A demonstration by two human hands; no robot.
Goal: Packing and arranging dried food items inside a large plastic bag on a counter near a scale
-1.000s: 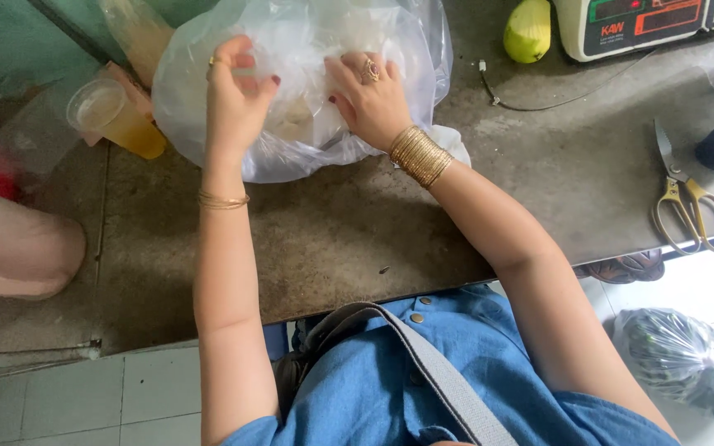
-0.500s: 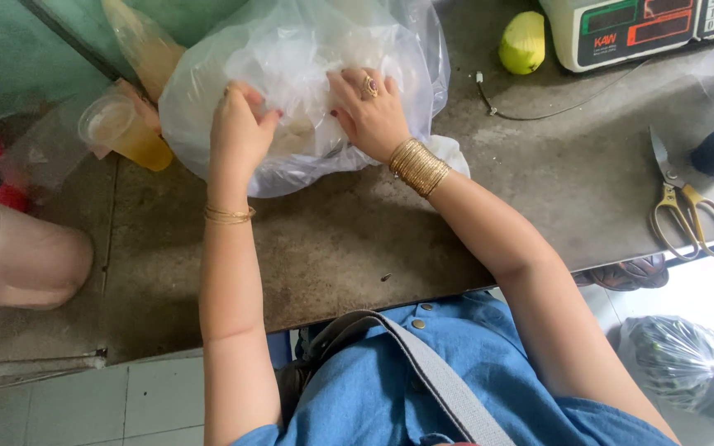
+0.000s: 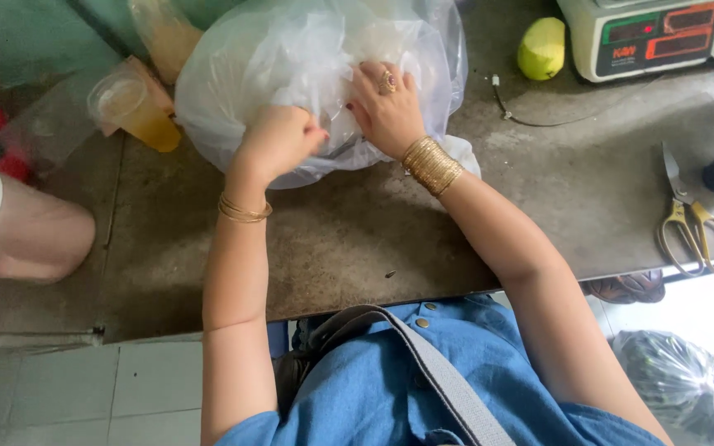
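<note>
Gripping a large clear plastic bag (image 3: 291,66), the left hand (image 3: 278,142) has its fingers curled tight into the film, while the right hand (image 3: 386,107) presses on it with fingers close together. The bag sits at the far middle of the grey counter (image 3: 357,239). This looks like gathering the bag's film; closing it would call for a firmer twist. A cup of yellow drink (image 3: 130,111) crowds its left; scissors (image 3: 692,219) and a scale (image 3: 646,33) lie right.

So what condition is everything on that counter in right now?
plastic bag: full, crumpled, gripped by both hands
left hand: fingers clenched on the bag
right hand: pressed flat on the bag
plastic cup: tipped, holds yellow liquid
scissors: lying flat, blades shut
scale: display lit
green fruit: whole
</note>
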